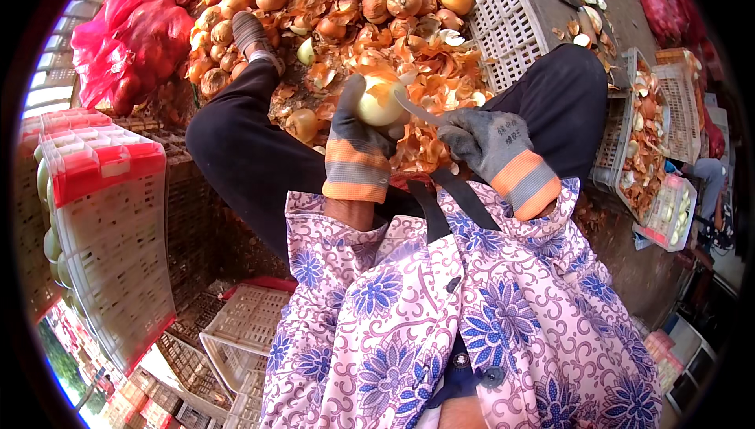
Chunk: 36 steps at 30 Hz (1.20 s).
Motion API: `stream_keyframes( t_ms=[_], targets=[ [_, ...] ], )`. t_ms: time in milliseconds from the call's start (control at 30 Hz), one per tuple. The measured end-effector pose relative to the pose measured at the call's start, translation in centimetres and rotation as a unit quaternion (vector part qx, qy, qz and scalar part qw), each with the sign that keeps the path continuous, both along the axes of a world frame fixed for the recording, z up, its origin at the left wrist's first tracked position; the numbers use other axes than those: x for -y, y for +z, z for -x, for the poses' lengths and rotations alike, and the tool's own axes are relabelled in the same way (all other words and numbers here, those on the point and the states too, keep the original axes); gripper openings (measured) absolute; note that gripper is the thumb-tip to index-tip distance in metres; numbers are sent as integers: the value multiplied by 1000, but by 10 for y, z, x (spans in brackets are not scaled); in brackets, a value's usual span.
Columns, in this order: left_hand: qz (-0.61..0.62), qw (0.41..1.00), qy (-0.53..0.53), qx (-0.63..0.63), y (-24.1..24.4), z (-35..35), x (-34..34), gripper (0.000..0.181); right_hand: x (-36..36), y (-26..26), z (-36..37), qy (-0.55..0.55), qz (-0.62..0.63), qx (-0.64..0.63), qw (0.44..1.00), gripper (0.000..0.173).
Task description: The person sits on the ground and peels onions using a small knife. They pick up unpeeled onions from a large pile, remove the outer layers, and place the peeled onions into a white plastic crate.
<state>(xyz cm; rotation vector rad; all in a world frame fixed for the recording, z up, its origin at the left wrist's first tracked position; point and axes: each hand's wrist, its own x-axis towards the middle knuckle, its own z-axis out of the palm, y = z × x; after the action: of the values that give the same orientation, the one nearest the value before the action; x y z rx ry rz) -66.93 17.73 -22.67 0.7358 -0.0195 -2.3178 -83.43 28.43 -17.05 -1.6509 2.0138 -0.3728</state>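
A partly peeled onion point(377, 101) rests in my left hand point(363, 134), which wears a grey and orange work glove. Pale flesh shows on the onion, with some golden skin still on its top. My right hand point(486, 137), gloved the same way, grips a knife; its handle is hidden in the fist. The curved blade point(416, 107) points left, its tip at the onion's right side. Below both hands lies a layer of loose onion skins point(424, 69). A whole onion point(302, 124) sits left of my left hand.
Unpeeled onions point(389, 4) are heaped ahead. Red mesh sacks point(135, 45) lie at the left. A white plastic crate point(501, 16) borders the heap on the right. Crates of pale onions point(112, 222) stand at my left. A crate of skins point(646, 140) and a seated person point(711, 187) are at the right.
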Motion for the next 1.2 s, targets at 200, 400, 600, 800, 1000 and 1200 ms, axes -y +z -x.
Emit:
stream_keyframes(
  t_ms=[200, 400, 600, 800, 1000, 1200],
  targets=[
    [122, 986, -10, 112, -12, -3, 8, 42, 3, -13, -6, 15, 63, -115, 991, 34],
    [180, 954, 64, 232, 5, 7, 4, 30, 6, -26, -12, -38, 31, -84, 995, 38],
    [122, 975, 8, 184, 27, -7, 1, 34, 4, -19, 21, -199, -229, 603, 738, 37],
    [14, 995, -79, -53, -18, -16, 9, 34, 2, -10, 19, -145, -96, 535, 827, 46],
    [43, 989, -143, 6, -10, -9, 7, 37, 39, 5, -10, -157, -23, 308, 938, 32],
    [84, 963, -229, -111, -18, -8, 18, 43, 33, 10, -16, -275, -37, 611, 741, 18]
  ],
)
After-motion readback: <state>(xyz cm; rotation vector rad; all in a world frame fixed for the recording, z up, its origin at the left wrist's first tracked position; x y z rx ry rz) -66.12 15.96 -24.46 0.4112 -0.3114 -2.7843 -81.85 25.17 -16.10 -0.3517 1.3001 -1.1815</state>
